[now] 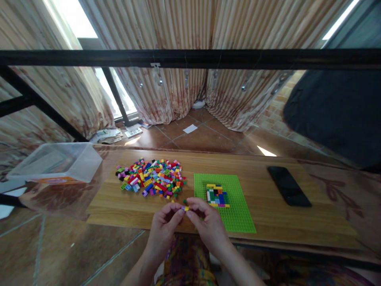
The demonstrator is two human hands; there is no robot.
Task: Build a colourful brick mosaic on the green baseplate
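Note:
Between my two hands, above the front edge of the wooden table, are small toy bricks, one purple (183,208) and one yellow (186,208), touching end to end. My left hand (166,219) pinches the purple side between thumb and forefinger. The yellow side is pinched the same way by my right hand (205,220). Fingertips partly cover both bricks. Just right of my hands lies a green baseplate (241,214) carrying a low, many-coloured brick build (218,196). A large loose pile of bricks (153,178) spreads beyond my left hand.
A clear plastic box (86,159) with an orange label stands at the table's left end. Toward the right of the wooden table (324,226) rests a black phone (288,186). A dark metal bar (190,58) crosses beyond the table, before striped curtains (178,95).

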